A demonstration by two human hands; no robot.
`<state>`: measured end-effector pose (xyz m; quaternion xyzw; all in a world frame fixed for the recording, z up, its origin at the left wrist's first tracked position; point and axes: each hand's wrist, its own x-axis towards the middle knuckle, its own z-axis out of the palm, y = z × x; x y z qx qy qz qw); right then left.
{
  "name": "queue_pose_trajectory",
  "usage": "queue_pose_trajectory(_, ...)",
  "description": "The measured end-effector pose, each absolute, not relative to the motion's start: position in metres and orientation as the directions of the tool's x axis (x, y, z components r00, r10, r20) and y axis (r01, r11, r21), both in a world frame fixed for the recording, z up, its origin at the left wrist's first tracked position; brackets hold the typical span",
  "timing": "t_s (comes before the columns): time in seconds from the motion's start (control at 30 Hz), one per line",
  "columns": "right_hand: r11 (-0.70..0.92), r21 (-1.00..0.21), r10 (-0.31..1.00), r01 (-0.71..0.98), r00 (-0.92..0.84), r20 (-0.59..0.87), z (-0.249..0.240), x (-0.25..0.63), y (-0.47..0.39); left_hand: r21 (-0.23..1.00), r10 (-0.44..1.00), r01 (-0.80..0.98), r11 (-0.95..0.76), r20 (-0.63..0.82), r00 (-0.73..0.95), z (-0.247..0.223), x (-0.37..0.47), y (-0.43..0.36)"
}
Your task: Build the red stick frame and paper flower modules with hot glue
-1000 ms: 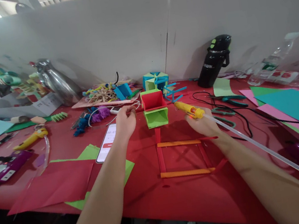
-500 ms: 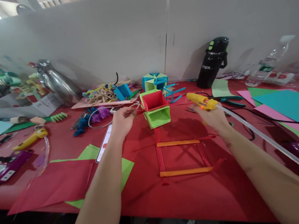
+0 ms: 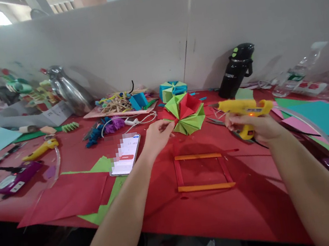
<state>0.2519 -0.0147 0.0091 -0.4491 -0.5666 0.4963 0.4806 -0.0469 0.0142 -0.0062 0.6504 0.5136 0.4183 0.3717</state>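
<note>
My left hand (image 3: 160, 134) is closed at the left edge of a red and green folded paper piece (image 3: 188, 116), its fingers pinched on the red part. The piece is tilted so that its pleated, wheel-like face shows. In my right hand (image 3: 250, 124) is a yellow glue gun (image 3: 240, 107), its nozzle pointing left, apart from the paper. Below them, a frame of orange and red sticks (image 3: 206, 187) lies flat on the red table (image 3: 166, 214). A blue and green paper wheel (image 3: 168, 90) stands behind the folded piece.
A phone (image 3: 127, 156) and red and green sheets (image 3: 66, 194) lie left. Behind are a stick tray (image 3: 97, 113) and a steel jug (image 3: 70, 92). A black bottle (image 3: 234, 72), scissors (image 3: 216, 121), a cable and coloured sheets (image 3: 325, 114) are on the right.
The folded paper piece has turned from its open box-like side to its pleated face. My left hand has moved right, and my right hand has shifted right with the glue gun now pointing left.
</note>
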Motion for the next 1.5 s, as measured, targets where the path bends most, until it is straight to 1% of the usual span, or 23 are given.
queue_pose_trajectory(0.07,0.055,-0.984,0.969,0.167,-0.249,0.012,0.008,0.256,-0.018,0.917,0.972,0.345,-0.2,0.141,0.188,-0.005,-0.049,0.015)
queue_pose_trajectory(0.17,0.0,-0.918,0.94,0.396,-0.313,-0.135,0.004,0.256,-0.02,0.889,0.964,0.393,-0.233,0.158,0.213,-0.004,-0.058,0.018)
queue_pose_trajectory(0.2,-0.012,-0.895,0.931,0.446,-0.322,-0.173,0.003,0.253,-0.021,0.877,0.964,0.415,-0.241,0.167,0.206,-0.004,-0.06,0.019)
queue_pose_trajectory(0.27,-0.039,-0.872,0.908,0.488,-0.348,-0.235,0.002,0.244,-0.022,0.868,0.967,0.438,-0.233,0.158,0.201,-0.003,-0.064,0.02)
queue_pose_trajectory(0.4,-0.09,-0.87,0.895,0.485,-0.344,-0.284,-0.001,0.227,-0.023,0.894,0.96,0.404,-0.196,0.091,0.265,-0.004,-0.064,0.019)
queue_pose_trajectory(0.47,-0.078,-0.887,0.914,0.454,-0.323,-0.246,-0.005,0.221,-0.022,0.897,0.953,0.389,-0.211,0.101,0.285,-0.006,-0.06,0.018)
queue_pose_trajectory(0.63,0.013,-0.917,0.953,0.399,-0.283,-0.11,-0.02,0.216,-0.015,0.884,0.945,0.395,-0.249,0.132,0.3,-0.007,-0.054,0.015)
queue_pose_trajectory(0.77,0.018,-0.949,0.977,0.316,-0.208,-0.051,-0.028,0.209,-0.015,0.878,0.941,0.403,-0.258,0.134,0.311,-0.004,-0.055,0.014)
queue_pose_trajectory(0.9,-0.036,-0.959,0.991,0.281,-0.112,-0.07,-0.032,0.2,-0.019,0.881,0.935,0.398,-0.257,0.123,0.332,-0.002,-0.056,0.012)
queue_pose_trajectory(1.07,-0.065,-0.968,0.993,0.244,-0.078,-0.086,-0.036,0.198,-0.018,0.888,0.93,0.374,-0.266,0.135,0.342,-0.003,-0.056,0.012)
queue_pose_trajectory(1.2,-0.069,-0.959,0.988,0.276,-0.115,-0.104,-0.037,0.199,-0.015,0.883,0.948,0.394,-0.256,0.151,0.279,0.0,-0.06,0.013)
queue_pose_trajectory(1.3,-0.05,-0.955,0.989,0.292,-0.118,-0.088,-0.036,0.199,-0.015,0.882,0.965,0.406,-0.239,0.169,0.2,0.004,-0.065,0.014)
queue_pose_trajectory(1.5,0.0,-0.952,0.988,0.305,-0.148,-0.048,-0.039,0.2,-0.012,0.867,0.965,0.43,-0.252,0.255,0.052,0.005,-0.066,0.018)
